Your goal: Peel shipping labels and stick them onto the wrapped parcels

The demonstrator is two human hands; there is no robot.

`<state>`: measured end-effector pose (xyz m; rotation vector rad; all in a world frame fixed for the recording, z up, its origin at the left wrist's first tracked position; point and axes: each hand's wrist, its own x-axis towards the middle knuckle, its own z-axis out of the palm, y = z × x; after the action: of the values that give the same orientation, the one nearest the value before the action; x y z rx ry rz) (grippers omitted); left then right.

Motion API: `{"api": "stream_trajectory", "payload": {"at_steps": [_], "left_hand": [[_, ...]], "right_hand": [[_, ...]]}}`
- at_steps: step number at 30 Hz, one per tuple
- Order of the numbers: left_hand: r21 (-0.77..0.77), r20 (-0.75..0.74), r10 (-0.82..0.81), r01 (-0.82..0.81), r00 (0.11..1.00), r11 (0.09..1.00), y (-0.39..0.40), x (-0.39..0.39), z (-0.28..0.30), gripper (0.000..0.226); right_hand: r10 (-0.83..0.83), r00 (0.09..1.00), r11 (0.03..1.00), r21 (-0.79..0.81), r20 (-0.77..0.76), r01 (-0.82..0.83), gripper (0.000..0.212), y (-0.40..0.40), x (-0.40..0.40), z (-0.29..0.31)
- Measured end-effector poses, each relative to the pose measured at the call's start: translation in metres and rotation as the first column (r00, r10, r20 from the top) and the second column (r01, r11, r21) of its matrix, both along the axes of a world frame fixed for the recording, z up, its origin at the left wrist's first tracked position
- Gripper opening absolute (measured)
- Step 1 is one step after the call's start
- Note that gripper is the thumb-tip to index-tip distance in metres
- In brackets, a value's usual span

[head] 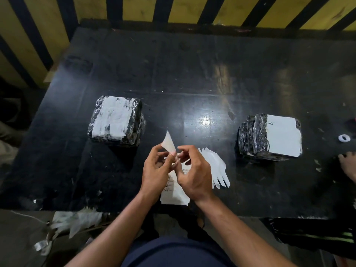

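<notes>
Between the two hands, over the near edge of the table [192,64], a label [168,142] is pinched: left hand [156,170] and right hand [194,174] both have fingertips clamped on it, its pale corner poking up and away from the person. More labels [215,168] fan out on the table under the right hand. Two parcels wait beyond. The left parcel [115,120] lies ahead and to the left, nearer the left hand; the right parcel [269,137] sits farther off. Both are black, film-wrapped blocks that already show white patches on top.
</notes>
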<state>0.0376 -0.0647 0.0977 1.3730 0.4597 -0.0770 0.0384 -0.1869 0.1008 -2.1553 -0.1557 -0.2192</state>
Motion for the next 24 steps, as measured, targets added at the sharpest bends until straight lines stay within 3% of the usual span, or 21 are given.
{"api": "stream_trajectory", "payload": {"at_steps": [2, 6, 9, 12, 19, 24], "left_hand": [[-0.022, -0.015, 0.005, -0.006, 1.000, 1.000, 0.005, -0.001, 0.001, 0.042], [0.163, -0.032, 0.040, -0.034, 0.999, 0.986, 0.029, 0.001, -0.003, 0.044], [0.071, -0.046, 0.010, -0.007, 0.999, 0.997, 0.041, 0.004, 0.001, 0.049], [0.095, 0.016, -0.007, 0.005, 1.000, 0.995, 0.047, 0.004, 0.012, 0.050], [0.355, 0.148, -0.073, 0.015, 0.986, 0.935, 0.068, 0.002, 0.018, 0.035], [0.475, 0.132, -0.042, -0.027, 0.990, 0.880, 0.094, 0.006, 0.019, 0.021]], "right_hand": [[-0.052, 0.999, 0.997, 0.058, -0.005, 0.052, 0.029, -0.001, 0.009, 0.007], [-0.118, 0.979, 0.931, 0.326, -0.163, 0.167, 0.030, -0.012, 0.027, 0.021], [-0.103, 0.958, 0.866, 0.451, -0.266, 0.218, 0.025, -0.021, 0.035, 0.023], [-0.094, 0.955, 0.881, 0.423, -0.280, 0.211, 0.019, -0.025, 0.038, 0.019], [-0.096, 0.969, 0.940, 0.299, -0.229, 0.163, 0.012, -0.005, 0.033, 0.007], [-0.081, 0.974, 0.949, 0.281, -0.211, 0.140, 0.015, 0.023, 0.044, 0.007]]}}
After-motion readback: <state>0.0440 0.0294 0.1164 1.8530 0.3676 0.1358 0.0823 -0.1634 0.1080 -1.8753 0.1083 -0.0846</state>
